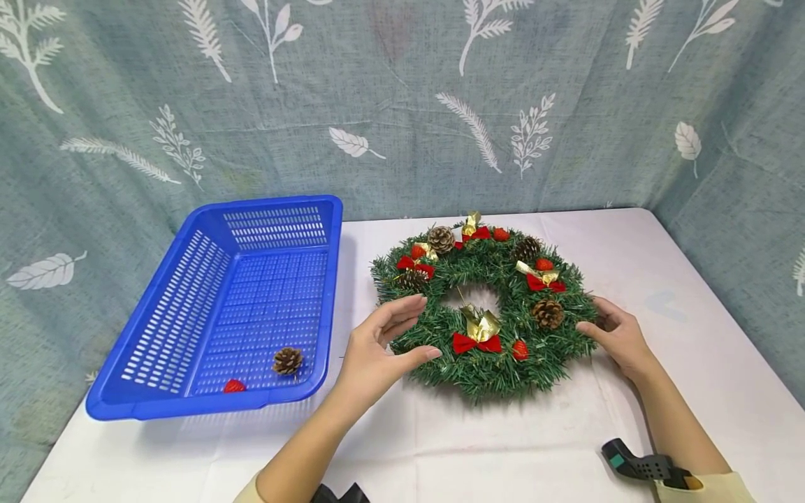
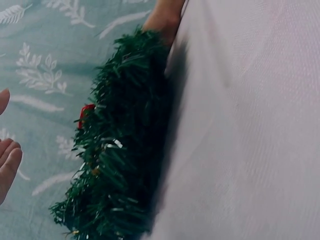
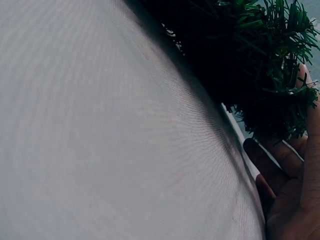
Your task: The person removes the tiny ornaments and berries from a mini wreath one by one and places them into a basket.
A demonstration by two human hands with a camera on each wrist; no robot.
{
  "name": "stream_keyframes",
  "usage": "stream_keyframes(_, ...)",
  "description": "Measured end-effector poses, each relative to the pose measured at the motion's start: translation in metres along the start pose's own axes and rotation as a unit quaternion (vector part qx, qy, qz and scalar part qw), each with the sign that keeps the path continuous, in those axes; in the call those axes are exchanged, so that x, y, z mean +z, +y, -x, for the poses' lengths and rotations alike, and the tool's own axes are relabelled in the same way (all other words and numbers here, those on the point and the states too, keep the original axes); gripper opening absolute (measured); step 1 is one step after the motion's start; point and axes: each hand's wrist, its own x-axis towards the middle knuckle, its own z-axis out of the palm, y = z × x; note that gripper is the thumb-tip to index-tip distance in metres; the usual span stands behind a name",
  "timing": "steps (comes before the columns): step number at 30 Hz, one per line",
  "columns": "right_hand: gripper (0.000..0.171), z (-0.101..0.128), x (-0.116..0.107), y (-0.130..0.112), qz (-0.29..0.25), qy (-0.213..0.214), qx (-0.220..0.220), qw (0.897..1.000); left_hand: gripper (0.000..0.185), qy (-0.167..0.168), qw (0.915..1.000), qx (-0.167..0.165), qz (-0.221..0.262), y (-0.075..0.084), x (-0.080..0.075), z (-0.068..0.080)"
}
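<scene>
A green Christmas wreath with pine cones, red bows, gold ribbons and red strawberries lies on the white-covered table. My right hand holds its right edge, thumb in front and fingers round the outer side; the right wrist view shows these fingers beside and under the green sprigs. Just off the wreath's front left, my left hand is raised with thumb and fingers apart, holding nothing. In the left wrist view, fingers of the left hand show at the left border, away from the wreath.
On the left stands a blue plastic basket with perforated walls. Inside it lie a pine cone and a red strawberry. A patterned curtain hangs behind the table.
</scene>
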Motion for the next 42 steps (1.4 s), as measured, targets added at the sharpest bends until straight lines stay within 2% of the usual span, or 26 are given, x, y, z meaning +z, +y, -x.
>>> stream_keyframes(13, 0.068, -0.001, 0.0, 0.0, 0.012, -0.004, 0.008, 1.0, 0.063, -0.031, 0.9995, -0.011, 0.002, -0.006, 0.021, -0.003)
stream_keyframes(23, 0.068, -0.001, 0.0, 0.002, 0.004, -0.007, 0.003, 1.0, 0.064, -0.05, 0.9986, 0.02, 0.003, -0.012, 0.034, -0.005)
stream_keyframes(42, 0.067, -0.001, 0.0, 0.002, 0.014, -0.002, -0.006, 1.0, 0.063, -0.084, 0.9964, 0.0, -0.003, -0.013, 0.057, -0.007)
